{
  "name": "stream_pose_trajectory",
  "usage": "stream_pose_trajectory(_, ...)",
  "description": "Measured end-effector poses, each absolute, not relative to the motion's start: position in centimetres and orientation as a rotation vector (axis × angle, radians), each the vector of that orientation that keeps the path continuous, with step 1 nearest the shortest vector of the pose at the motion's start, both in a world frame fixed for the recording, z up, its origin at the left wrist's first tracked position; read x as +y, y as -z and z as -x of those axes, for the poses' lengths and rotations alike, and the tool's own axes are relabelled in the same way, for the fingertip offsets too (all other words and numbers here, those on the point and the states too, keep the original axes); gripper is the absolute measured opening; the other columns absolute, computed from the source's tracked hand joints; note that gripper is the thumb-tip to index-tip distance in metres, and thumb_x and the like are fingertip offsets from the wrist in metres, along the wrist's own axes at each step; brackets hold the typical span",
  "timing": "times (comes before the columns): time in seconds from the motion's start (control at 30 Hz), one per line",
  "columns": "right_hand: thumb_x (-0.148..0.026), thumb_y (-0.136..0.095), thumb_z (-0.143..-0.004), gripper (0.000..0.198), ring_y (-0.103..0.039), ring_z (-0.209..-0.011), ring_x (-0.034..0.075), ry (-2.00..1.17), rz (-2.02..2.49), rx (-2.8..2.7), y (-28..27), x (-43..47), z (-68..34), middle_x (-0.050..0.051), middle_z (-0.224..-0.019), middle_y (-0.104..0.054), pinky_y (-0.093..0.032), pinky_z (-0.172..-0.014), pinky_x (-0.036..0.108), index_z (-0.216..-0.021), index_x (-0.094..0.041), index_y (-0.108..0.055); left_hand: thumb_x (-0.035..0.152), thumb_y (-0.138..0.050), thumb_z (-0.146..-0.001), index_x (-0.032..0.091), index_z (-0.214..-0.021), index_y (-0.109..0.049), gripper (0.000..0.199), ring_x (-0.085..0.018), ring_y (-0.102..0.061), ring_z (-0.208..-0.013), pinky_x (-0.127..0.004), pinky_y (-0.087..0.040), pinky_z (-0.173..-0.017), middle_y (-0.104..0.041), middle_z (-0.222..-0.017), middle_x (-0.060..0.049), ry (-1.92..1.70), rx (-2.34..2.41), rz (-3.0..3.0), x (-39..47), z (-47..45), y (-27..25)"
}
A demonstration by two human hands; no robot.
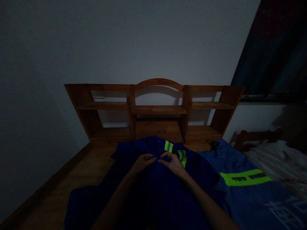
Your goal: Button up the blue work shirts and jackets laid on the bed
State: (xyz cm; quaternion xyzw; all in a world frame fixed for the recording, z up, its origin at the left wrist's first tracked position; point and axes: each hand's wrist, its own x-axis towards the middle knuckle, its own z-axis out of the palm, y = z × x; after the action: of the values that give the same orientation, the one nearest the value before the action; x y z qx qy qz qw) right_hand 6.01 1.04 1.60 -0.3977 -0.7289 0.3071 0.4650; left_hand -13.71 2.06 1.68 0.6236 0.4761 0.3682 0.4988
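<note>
A dark blue work jacket (158,188) with yellow-green and grey reflective strips (168,146) lies spread out in front of me. My left hand (144,162) pinches its cloth between thumb and fingers. Just across from it, my right hand (173,163) also pinches the jacket. Between the two sets of fingertips shows a small round button (156,158). Another round button (159,141) can be made out higher up on the cloth. Dim light hides the finer detail at the fingertips.
Behind the jacket stands a wooden shelf unit (159,110) against the pale wall (148,41). To the right lies a lighter blue garment (242,201) with a yellow-green band and white characters. Pale crumpled cloth (283,156) lies beyond it. Wooden boards (96,163) show at left.
</note>
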Motion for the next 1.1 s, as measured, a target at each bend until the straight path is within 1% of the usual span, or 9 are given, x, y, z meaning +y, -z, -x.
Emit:
stream_pose_trajectory(0.1,-0.035,-0.065,-0.076,0.018,-0.062,-0.085,0.017,-0.754,0.997,-1.784,-1.3,1.1,-6.0,0.001,-0.085,-0.068,-0.045,-0.081,0.028,-0.083,-0.019,-0.067,0.047,-0.066,-0.065,0.012,-0.087,-0.067,0.041,-0.013,-0.055,-0.059,-0.022,-0.039,-0.055,-0.064,-0.070,-0.001,-0.885,1.132,-1.522,2.0,13.7,-1.5)
stream_pose_trajectory(0.2,-0.036,-0.067,-0.074,0.019,-0.063,-0.085,0.017,-0.747,1.012,-1.758,-1.1,1.1,-6.0,0.001,-0.086,-0.068,-0.045,-0.081,0.028,-0.084,-0.020,-0.068,0.044,-0.064,-0.067,0.013,-0.085,-0.067,0.036,-0.017,-0.060,-0.069,-0.024,-0.044,-0.063,-0.067,-0.075,-0.002,-0.921,1.144,-1.568,2.1,13.4,-1.0)
stream_pose_trajectory(0.27,-0.036,-0.067,-0.074,0.019,-0.063,-0.086,0.018,-0.760,1.011,-1.762,-1.0,1.0,-6.1,0.001,-0.088,-0.069,-0.045,-0.081,0.028,-0.085,-0.021,-0.069,0.040,-0.063,-0.068,0.014,-0.085,-0.067,0.031,-0.018,-0.062,-0.078,-0.026,-0.046,-0.070,-0.069,-0.082,-0.004,-0.992,1.167,-1.612,2.2,13.2,-0.5)
stream_pose_trajectory(0.37,-0.036,-0.066,-0.076,0.018,-0.064,-0.086,0.018,-0.803,0.982,-1.797,-1.1,1.0,-6.1,0.000,-0.088,-0.070,-0.046,-0.080,0.029,-0.086,-0.022,-0.071,0.034,-0.062,-0.069,0.015,-0.084,-0.066,0.025,-0.018,-0.063,-0.085,-0.027,-0.046,-0.080,-0.069,-0.087,-0.004,-1.105,1.192,-1.716,2.3,12.9,0.0)
stream_pose_trajectory(0.53,-0.036,-0.062,-0.079,0.018,-0.064,-0.086,0.019,-0.843,0.952,-1.811,-1.6,0.9,-6.2,0.000,-0.089,-0.071,-0.047,-0.081,0.029,-0.087,-0.023,-0.071,0.036,-0.061,-0.071,0.016,-0.089,-0.064,0.027,-0.019,-0.062,-0.092,-0.029,-0.046,-0.086,-0.068,-0.093,-0.005,-1.068,1.112,-1.723,2.2,12.9,-0.4)
stream_pose_trajectory(0.63,-0.035,-0.061,-0.080,0.019,-0.064,-0.088,0.018,-0.832,0.948,-1.801,-1.8,0.8,-6.2,0.000,-0.091,-0.070,-0.047,-0.083,0.030,-0.089,-0.022,-0.071,0.040,-0.065,-0.069,0.016,-0.093,-0.064,0.034,-0.020,-0.061,-0.094,-0.029,-0.046,-0.085,-0.068,-0.095,-0.005,-1.006,1.052,-1.624,2.0,13.2,-1.1)
stream_pose_trajectory(0.77,-0.035,-0.061,-0.080,0.018,-0.064,-0.087,0.018,-0.814,0.965,-1.776,-1.6,0.8,-6.1,0.000,-0.090,-0.070,-0.047,-0.083,0.029,-0.088,-0.022,-0.071,0.044,-0.069,-0.066,0.017,-0.096,-0.064,0.041,-0.020,-0.062,-0.090,-0.029,-0.047,-0.081,-0.068,-0.094,-0.004,-0.973,1.007,-1.485,1.7,13.6,-1.7)
stream_pose_trajectory(0.93,-0.035,-0.061,-0.080,0.018,-0.063,-0.088,0.019,-0.824,0.958,-1.782,-1.5,0.8,-6.2,0.000,-0.090,-0.070,-0.047,-0.083,0.030,-0.088,-0.022,-0.071,0.045,-0.072,-0.062,0.017,-0.093,-0.064,0.043,-0.019,-0.063,-0.087,-0.028,-0.048,-0.078,-0.069,-0.090,-0.004,-0.980,1.066,-1.458,1.7,13.4,-1.6)
stream_pose_trajectory(1.1,-0.034,-0.060,-0.081,0.018,-0.063,-0.089,0.018,-0.817,0.922,-1.804,-1.9,0.6,-6.3,0.000,-0.091,-0.069,-0.046,-0.084,0.029,-0.090,-0.022,-0.070,0.044,-0.072,-0.063,0.017,-0.095,-0.064,0.042,-0.020,-0.063,-0.092,-0.030,-0.048,-0.081,-0.069,-0.096,-0.005,-1.011,1.045,-1.463,1.8,13.3,-1.2)
